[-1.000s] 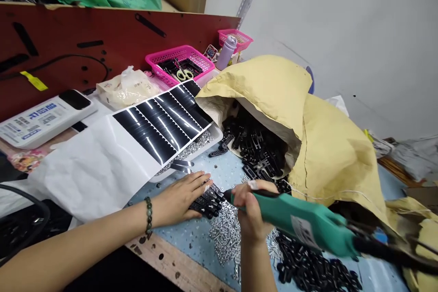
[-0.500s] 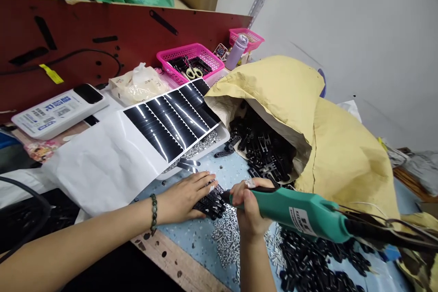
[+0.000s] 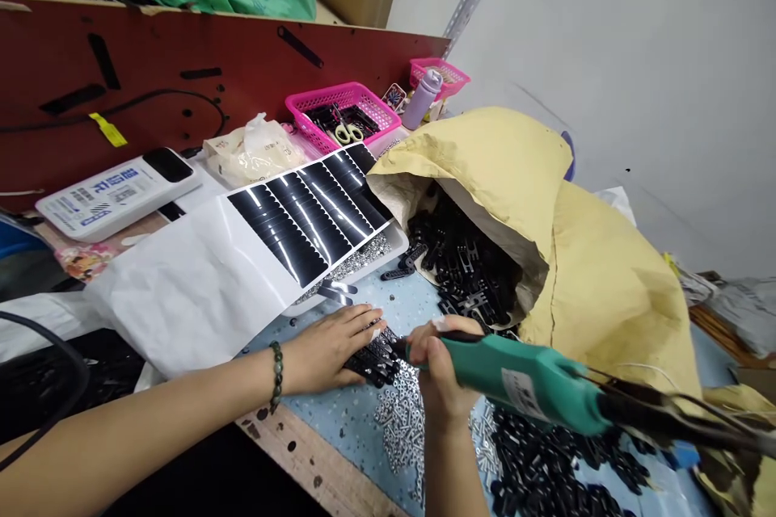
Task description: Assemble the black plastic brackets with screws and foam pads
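My left hand [image 3: 324,346] lies flat on a row of black plastic parts [image 3: 373,362], pressing them against the bench mat. My right hand [image 3: 440,371] grips a green-handled soldering iron [image 3: 521,388], and its black tip [image 3: 397,347] meets the far end of that row. The iron's rear end and cord run off to the lower right. Loose silver nuts [image 3: 400,420] lie scattered just below the black parts. My right hand hides part of the row.
A kraft paper sack [image 3: 600,299] spills black parts [image 3: 461,266] at the right. More black parts [image 3: 546,460] lie at the lower right. Behind are a tray of silver nuts [image 3: 357,266], a black label sheet [image 3: 303,218], and a pink basket with scissors [image 3: 336,115].
The whole view has drifted slightly right. Both hands stay at the black parts, and the iron's tip remains at the row.
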`<action>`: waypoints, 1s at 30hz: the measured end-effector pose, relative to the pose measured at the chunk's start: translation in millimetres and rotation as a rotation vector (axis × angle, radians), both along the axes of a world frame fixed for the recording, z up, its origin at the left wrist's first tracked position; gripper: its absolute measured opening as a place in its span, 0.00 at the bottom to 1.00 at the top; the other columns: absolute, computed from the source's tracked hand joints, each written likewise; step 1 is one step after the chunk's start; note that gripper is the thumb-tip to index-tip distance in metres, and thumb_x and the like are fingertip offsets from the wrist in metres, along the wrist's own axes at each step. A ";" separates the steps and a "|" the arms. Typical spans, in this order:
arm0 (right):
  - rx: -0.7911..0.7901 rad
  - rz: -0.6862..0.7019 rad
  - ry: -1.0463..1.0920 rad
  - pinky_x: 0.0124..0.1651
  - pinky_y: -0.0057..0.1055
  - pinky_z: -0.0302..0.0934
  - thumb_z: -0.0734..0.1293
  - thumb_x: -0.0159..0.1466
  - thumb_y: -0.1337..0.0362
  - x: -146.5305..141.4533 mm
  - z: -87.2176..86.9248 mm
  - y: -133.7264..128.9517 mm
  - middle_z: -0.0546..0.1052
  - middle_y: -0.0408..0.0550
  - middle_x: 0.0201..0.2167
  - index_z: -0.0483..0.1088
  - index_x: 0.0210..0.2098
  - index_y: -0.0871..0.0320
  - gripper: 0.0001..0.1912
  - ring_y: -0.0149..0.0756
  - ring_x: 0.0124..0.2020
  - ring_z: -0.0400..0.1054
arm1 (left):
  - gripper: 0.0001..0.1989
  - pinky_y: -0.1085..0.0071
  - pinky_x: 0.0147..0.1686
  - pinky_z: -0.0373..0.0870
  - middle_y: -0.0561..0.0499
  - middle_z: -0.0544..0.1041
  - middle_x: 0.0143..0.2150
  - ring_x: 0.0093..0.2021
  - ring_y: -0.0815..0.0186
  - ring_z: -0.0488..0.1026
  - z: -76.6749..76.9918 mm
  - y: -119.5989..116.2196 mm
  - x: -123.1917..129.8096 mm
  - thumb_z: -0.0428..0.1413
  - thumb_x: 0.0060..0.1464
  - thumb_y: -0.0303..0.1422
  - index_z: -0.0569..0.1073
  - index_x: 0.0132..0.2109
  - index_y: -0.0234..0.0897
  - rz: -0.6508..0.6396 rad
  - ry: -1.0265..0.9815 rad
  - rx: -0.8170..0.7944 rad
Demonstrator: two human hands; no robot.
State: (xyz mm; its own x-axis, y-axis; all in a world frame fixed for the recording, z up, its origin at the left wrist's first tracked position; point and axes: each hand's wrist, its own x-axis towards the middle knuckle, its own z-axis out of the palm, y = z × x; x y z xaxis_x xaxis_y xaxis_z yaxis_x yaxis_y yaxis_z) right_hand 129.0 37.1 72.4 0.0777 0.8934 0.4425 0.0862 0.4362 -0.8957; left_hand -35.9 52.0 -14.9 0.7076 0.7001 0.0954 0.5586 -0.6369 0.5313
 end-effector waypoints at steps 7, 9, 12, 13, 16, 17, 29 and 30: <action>0.057 0.024 0.150 0.29 0.31 0.60 0.62 0.65 0.67 8.5 8.5 -16.9 0.64 0.33 0.18 0.65 0.39 0.56 0.03 0.27 0.17 0.59 | 0.42 0.57 0.65 0.51 0.44 0.50 0.71 0.69 0.52 0.46 -0.3 -0.1 -0.5 0.60 0.54 0.47 0.51 0.68 0.40 0.002 0.004 -0.008; 0.049 0.024 0.147 0.29 0.31 0.60 0.63 0.65 0.67 10.3 4.3 -17.0 0.64 0.33 0.18 0.64 0.39 0.55 0.03 0.28 0.17 0.59 | 0.42 0.56 0.65 0.51 0.45 0.50 0.71 0.69 0.51 0.46 -0.7 0.1 -0.5 0.59 0.54 0.48 0.50 0.69 0.41 0.000 0.005 -0.015; 0.049 0.020 0.116 0.28 0.32 0.61 0.63 0.65 0.66 12.8 -2.0 -15.8 0.65 0.34 0.18 0.64 0.40 0.54 0.04 0.29 0.17 0.59 | 0.43 0.54 0.65 0.51 0.45 0.49 0.71 0.69 0.51 0.46 -1.2 0.4 -0.3 0.59 0.54 0.48 0.50 0.69 0.41 -0.006 0.004 -0.020; 0.045 0.017 0.104 0.28 0.32 0.61 0.63 0.65 0.66 13.5 -2.9 -15.9 0.65 0.34 0.18 0.64 0.40 0.54 0.04 0.29 0.17 0.59 | 0.43 0.55 0.65 0.51 0.45 0.49 0.71 0.69 0.51 0.46 -1.3 0.4 -0.3 0.60 0.54 0.48 0.50 0.69 0.41 -0.006 0.004 -0.019; 0.039 0.005 0.065 0.29 0.33 0.62 0.63 0.65 0.66 14.5 -0.4 -17.9 0.65 0.34 0.18 0.64 0.39 0.55 0.03 0.29 0.17 0.60 | 0.43 0.56 0.65 0.51 0.45 0.48 0.71 0.69 0.51 0.45 -2.2 0.5 -0.3 0.60 0.54 0.48 0.49 0.69 0.41 -0.006 0.019 -0.015; 0.045 -0.004 0.056 0.29 0.33 0.62 0.63 0.64 0.66 14.2 1.4 -19.0 0.65 0.34 0.17 0.64 0.39 0.55 0.03 0.29 0.17 0.60 | 0.44 0.56 0.65 0.50 0.45 0.48 0.71 0.69 0.52 0.45 -2.5 0.4 -0.4 0.60 0.54 0.48 0.48 0.69 0.41 -0.005 0.025 -0.013; 0.036 -0.003 0.067 0.28 0.32 0.61 0.63 0.64 0.66 9.2 4.1 -17.2 0.65 0.34 0.16 0.64 0.37 0.55 0.02 0.28 0.16 0.59 | 0.43 0.56 0.65 0.50 0.45 0.50 0.71 0.69 0.51 0.47 -2.5 0.0 -0.8 0.60 0.54 0.48 0.48 0.69 0.42 0.000 -0.045 -0.028; 0.044 -0.004 0.067 0.27 0.32 0.61 0.63 0.64 0.66 8.8 5.3 -17.5 0.65 0.34 0.16 0.64 0.37 0.55 0.02 0.28 0.16 0.59 | 0.43 0.56 0.65 0.50 0.45 0.50 0.71 0.69 0.51 0.47 -2.8 -0.1 -0.8 0.60 0.54 0.48 0.48 0.69 0.42 -0.001 -0.044 -0.026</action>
State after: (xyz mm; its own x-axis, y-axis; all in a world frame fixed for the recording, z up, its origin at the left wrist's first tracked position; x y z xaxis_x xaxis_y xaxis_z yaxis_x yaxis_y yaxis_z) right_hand 137.7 19.6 77.7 0.1118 0.8726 0.4754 0.0282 0.4754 -0.8793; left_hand -36.7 51.8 -17.7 0.7037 0.7022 0.1085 0.5337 -0.6232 0.5717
